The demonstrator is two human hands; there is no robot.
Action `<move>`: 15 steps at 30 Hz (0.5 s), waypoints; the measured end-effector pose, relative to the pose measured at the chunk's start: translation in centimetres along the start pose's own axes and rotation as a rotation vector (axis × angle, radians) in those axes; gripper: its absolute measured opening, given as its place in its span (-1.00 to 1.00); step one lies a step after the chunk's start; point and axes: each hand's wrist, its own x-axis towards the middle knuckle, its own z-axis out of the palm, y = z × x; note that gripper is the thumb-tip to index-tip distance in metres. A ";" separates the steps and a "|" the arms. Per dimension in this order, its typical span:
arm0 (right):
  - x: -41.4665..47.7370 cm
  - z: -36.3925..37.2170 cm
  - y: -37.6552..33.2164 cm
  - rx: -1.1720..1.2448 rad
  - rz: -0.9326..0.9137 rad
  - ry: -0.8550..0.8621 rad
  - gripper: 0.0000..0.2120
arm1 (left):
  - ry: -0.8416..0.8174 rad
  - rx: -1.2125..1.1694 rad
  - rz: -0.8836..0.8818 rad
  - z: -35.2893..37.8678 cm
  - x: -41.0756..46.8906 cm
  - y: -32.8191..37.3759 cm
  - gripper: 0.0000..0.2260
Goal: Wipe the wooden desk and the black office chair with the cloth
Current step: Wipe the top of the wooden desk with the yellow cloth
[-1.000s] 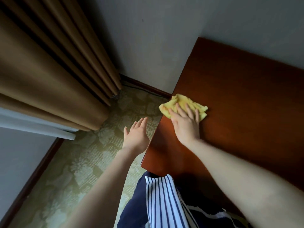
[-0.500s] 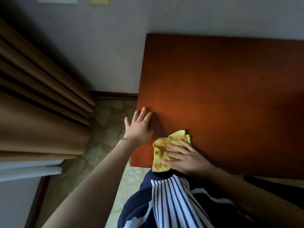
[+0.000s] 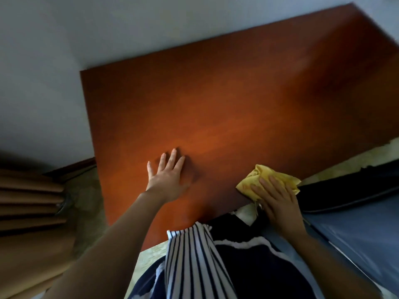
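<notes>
Desk [image 3: 216, 104], near edge: right hand [image 3: 278, 203] flat, pressing cloth [image 3: 267, 178] to wipe; left hand [image 3: 167, 175] spread open, likely bracing.

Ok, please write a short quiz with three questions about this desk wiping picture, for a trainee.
1. True or false: the left hand lies flat on the wooden desk and holds nothing.
2. Which hand presses the yellow cloth? A) the left hand B) the right hand C) both hands
3. Fill in the missing word: the cloth lies at the desk's ____ edge, the one closest to the person.

Key: 1. True. 2. B. 3. near.
</notes>
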 end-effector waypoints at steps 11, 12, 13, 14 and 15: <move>8.7 -0.8 5.1 -0.044 0.354 -0.088 -0.65 | -0.012 0.100 -0.007 -1.2 2.3 2.4 -0.37; 10.0 -0.7 5.7 -0.036 0.376 -0.097 -0.64 | -0.005 0.114 -0.004 -1.2 2.3 2.4 -0.39; 11.4 -0.7 6.0 -0.017 0.387 -0.089 -0.63 | 0.000 0.126 -0.002 -1.3 2.3 2.4 -0.41; 12.7 -0.7 6.3 0.008 0.388 -0.067 -0.63 | 0.002 0.133 -0.002 -1.4 2.3 2.5 -0.43; 14.1 -0.9 6.4 0.030 0.383 -0.042 -0.63 | 0.003 0.137 -0.004 -1.5 2.4 2.5 -0.45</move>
